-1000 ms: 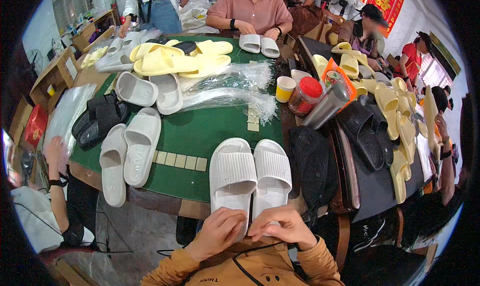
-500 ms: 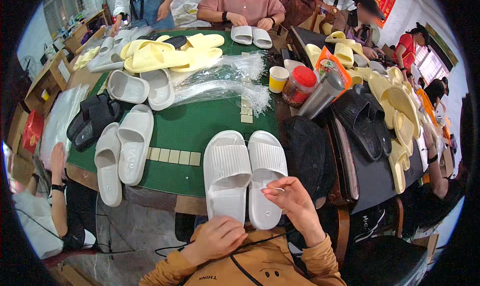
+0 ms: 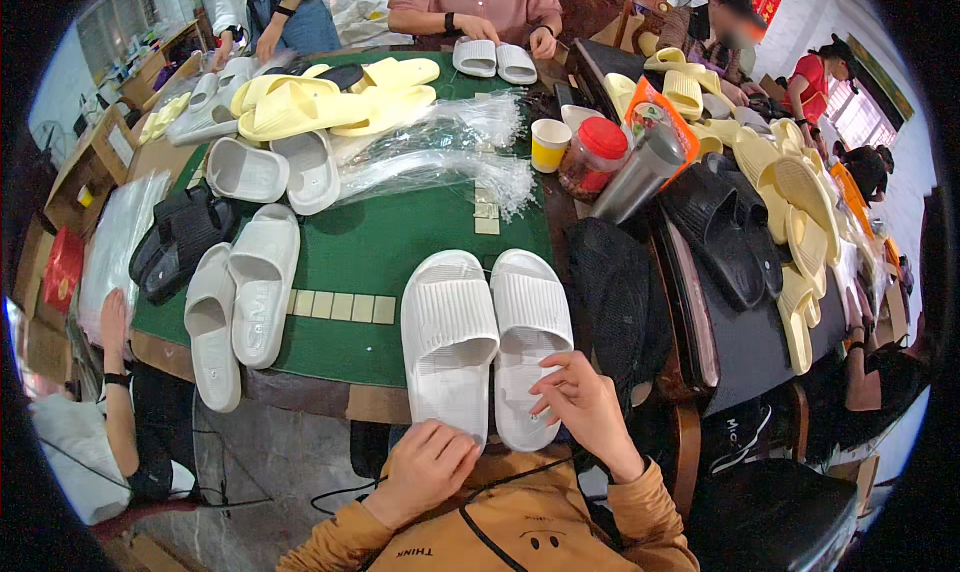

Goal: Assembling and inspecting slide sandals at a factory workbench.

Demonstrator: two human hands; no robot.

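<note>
A pair of pale grey-white slippers stands side by side in front of me, toes away, heels over the table's near edge. My left hand [image 3: 430, 469] has its fingers curled on the heel of the left slipper [image 3: 449, 317]. My right hand [image 3: 588, 410] hovers at the heel end of the right slipper [image 3: 533, 314], fingers bent and apart, covering part of its footbed. Whether those fingertips touch the footbed I cannot tell. Another grey-white slipper pair [image 3: 262, 282] lies to the left, partly over the edge.
Black slippers [image 3: 182, 240], grey slippers [image 3: 247, 169] and yellow slippers [image 3: 290, 110] lie on the green mat [image 3: 400, 242] with clear plastic bags [image 3: 420, 167]. A paper cup [image 3: 549, 146], red-lidded jar [image 3: 597, 154] and steel flask [image 3: 640, 175] stand right. Co-workers surround the tables.
My right hand's thumb and index finger, close together before, have spread apart over the right slipper's heel. The slippers and my left hand sit slightly higher in view.
</note>
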